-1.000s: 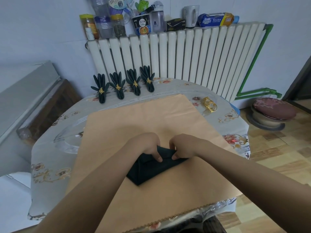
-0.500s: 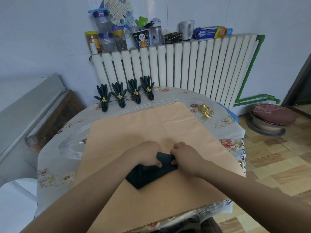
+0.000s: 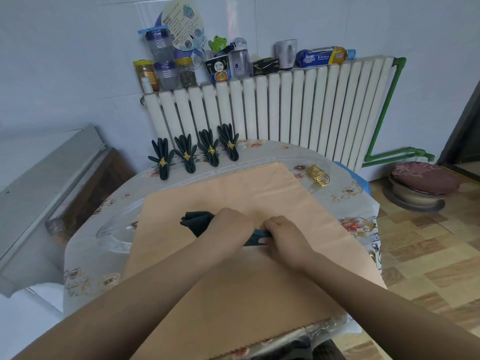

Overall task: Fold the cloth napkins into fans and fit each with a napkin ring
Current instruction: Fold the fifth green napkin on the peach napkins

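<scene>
Folding: pleats gathered tight, dark napkin [image 3: 200,222] squeezed into a narrow strip on the tan paper sheet [image 3: 259,193], likely so the folds stay stacked instead of springing apart.
Left hand: left hand [image 3: 231,224] curled over the middle of the strip, gripping the bundle to keep the pleats pressed together; loose end fanning out past the knuckles on the left.
Right hand: right hand [image 3: 283,236] pinching the other end, thumb and fingers wrapped round the cloth, probably holding that end slim enough for a ring; exact finger lie partly hidden, hard to tell.
Napkin place: flat on the paper, mid-bench, between both hands, near the body for control.
Rings: pile of gold napkin rings [image 3: 318,175] parked on the bench [image 3: 350,203] just beside the paper's far right corner, apart from the hands, within reach of the right hand, none on this napkin yet.
Finished pieces: four ringed fan napkins [image 3: 194,155] lined up at the far edge before the radiator [image 3: 285,107], kept clear of the work area.
Next call: one hand keeping the squeeze while the other fetches a ring, else pleats loosen.
</scene>
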A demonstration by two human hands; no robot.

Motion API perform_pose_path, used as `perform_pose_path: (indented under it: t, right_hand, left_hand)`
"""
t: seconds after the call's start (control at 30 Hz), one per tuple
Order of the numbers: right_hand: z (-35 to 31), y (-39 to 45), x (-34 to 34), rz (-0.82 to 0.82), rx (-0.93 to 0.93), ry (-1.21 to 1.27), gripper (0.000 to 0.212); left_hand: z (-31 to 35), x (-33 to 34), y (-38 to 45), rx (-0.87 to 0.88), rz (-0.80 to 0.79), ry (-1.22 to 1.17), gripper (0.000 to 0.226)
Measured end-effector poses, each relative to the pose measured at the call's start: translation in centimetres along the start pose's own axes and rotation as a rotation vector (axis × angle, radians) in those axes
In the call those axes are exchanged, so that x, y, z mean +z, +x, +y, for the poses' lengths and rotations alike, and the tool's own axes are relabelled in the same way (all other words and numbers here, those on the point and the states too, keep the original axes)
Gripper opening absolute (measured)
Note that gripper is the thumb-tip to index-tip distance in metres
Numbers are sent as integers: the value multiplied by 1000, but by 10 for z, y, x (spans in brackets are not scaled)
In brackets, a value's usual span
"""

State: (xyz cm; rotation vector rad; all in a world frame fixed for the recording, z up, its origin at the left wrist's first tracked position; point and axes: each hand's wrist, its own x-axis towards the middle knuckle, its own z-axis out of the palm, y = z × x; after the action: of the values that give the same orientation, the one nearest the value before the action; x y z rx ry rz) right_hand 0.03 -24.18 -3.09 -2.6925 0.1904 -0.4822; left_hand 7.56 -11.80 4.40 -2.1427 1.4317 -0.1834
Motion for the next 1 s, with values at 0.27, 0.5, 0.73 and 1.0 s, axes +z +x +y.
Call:
perform_pose_path:
  t: [0.27, 0.5, 0.73, 1.0]
  right_hand:
    - [8, -12, -2, -143, 52, 266, 7]
    - [15, -12, -3, -163, 50, 363, 7]
    - [18, -12, 0, -180, -18, 333, 15]
    - [12, -3, 11, -188, 148, 403, 17]
  left_hand:
    - [-3, 13, -12, -103, -240, -206, 32]
    - [-34, 24, -23, -137, -410, -308, 45]
    - [-45, 65, -41, -204, -196, -1275, 24]
    - [-26, 79, -36, -465, -20, -1364, 27]
